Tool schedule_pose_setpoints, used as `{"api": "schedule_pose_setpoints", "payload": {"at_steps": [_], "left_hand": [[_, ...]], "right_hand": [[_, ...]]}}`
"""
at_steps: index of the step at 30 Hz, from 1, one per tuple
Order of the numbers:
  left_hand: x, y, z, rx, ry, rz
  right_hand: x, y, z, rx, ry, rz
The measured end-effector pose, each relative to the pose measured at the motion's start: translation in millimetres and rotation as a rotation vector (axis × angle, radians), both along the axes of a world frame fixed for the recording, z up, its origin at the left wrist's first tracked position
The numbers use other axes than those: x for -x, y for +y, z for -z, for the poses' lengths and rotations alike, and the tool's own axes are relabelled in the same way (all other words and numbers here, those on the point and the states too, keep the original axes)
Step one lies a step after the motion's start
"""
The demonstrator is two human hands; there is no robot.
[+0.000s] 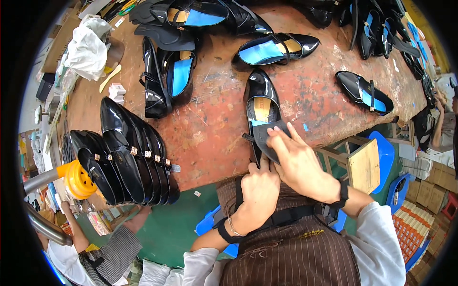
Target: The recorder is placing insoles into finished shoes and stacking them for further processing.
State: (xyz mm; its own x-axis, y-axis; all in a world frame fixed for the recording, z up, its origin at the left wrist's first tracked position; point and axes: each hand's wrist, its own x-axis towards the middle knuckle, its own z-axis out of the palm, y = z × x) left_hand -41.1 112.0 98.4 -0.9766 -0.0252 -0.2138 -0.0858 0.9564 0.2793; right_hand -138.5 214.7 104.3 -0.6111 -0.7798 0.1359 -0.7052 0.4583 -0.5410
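Observation:
A glossy black pointed shoe (pixel 260 86) lies at the table's front edge, toe pointing away from me. Its inside shows a tan patch and a strip of blue lining. Over the rear opening sits a dark grey insole (pixel 264 135), partly in the shoe and standing out past its right side. My right hand (pixel 303 169) grips this insole, index finger on top. Curled at the heel end, my left hand (pixel 260 193) holds the shoe; its fingertips are partly hidden beside the right hand. The shoe's thin strap sticks out on the left.
Nested black shoes with buckles (pixel 129 157) stand at the table's left front. More black shoes with blue linings (pixel 260 51) lie farther back, and a single shoe (pixel 365 93) is at right. A yellow round fitting (pixel 78 179) juts in at left; a wooden stool (pixel 362 164) stands below the edge.

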Motion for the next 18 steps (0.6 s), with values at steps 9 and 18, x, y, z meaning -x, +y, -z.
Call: {"api": "schedule_pose_setpoints", "payload": {"at_steps": [9,18], "left_hand": [[1.1,-11.9,3.8,-0.027,0.042,-0.01],[-1.3,-17.4,-2.4,-0.128,0.028,-0.032]], "right_hand": [[45.6,-65.1,28.4,-0.267,0.163,0.051],[50.3,-65.0,24.0,-0.425,0.154,-0.042]]}}
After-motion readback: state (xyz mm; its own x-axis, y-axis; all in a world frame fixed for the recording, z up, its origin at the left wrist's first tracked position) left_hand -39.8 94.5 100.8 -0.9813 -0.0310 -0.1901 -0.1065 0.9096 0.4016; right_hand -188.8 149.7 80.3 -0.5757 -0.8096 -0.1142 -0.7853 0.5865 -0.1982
